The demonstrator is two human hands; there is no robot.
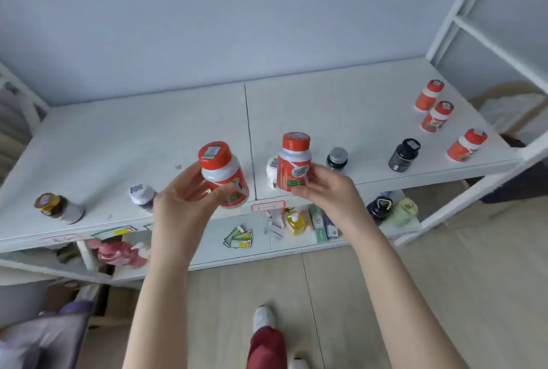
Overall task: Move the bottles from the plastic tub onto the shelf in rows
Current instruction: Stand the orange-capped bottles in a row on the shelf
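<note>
The white shelf is lying wide and mostly bare across the middle of the frame, its front edge running just under both hands (a seam is splitting the board at centre). The left hand is gripping a tilted orange-capped bottle in curled fingers over that edge. The right hand is gripping a second orange bottle upright beside it. Three matching bottles are lining the right end, with a black bottle and a silver-lidded jar nearer centre and a brown jar sitting at lower left. The held bottles are showing smooth, rounded plastic and glossy labels.
</note>
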